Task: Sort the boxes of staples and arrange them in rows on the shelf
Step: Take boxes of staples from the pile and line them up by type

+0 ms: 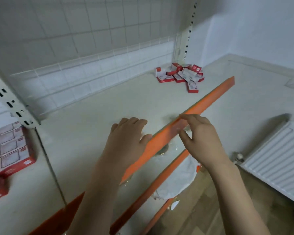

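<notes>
Both hands, left [126, 139] relaxed flat, right [199, 139] loosely curled, are rested at shelf's [95, 133] glossy orange edge strip [202, 104]; red-white cardboard staple boxes [180, 76] heaped at back corner, print illegible.

Red-and-white staple boxes [180, 75] lie jumbled at the shelf's [92, 116] back right corner (others [12, 146] sit in neat rows, far left).

This looks like a small shop: white metal display shelves [95, 116] with orange front price strips [193, 112], slotted white uprights [189, 29], a wire grid back panel [75, 36], and red-and-white small cardboard boxes [180, 75] as stock.
</notes>
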{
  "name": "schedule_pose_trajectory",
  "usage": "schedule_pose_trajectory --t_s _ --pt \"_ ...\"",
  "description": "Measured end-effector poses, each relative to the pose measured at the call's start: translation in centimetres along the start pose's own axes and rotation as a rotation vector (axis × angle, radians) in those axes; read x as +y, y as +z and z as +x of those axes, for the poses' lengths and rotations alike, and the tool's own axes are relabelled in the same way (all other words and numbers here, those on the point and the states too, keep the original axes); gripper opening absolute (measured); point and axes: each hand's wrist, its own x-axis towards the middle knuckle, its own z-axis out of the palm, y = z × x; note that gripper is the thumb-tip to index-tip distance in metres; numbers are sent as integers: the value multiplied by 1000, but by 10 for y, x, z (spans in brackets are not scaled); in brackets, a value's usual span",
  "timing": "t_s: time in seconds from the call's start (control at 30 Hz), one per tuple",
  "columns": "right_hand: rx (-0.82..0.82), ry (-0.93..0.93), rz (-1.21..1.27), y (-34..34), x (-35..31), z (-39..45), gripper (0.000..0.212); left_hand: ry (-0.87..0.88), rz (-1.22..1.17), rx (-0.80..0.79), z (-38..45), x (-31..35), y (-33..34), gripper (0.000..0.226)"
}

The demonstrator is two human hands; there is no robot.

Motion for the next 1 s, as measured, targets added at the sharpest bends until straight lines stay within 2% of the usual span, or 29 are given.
schedule_pose_trajectory --t_s 0.27,0.47,0.87,1.0 --pt "2 103 -35 -1 45 40 43 85 -12 -27 69 15 21 43" --pt "-20 113 -13 1 87 76 43 64 13 -43 114 30 41 44" --pt "-100 -10 -35 -27 191 169 41 -148 -13 -9 236 112 96 46" --pt "-126 -41 -19 -28 215 183 41 -279 -30 -49 271 126 110 65"
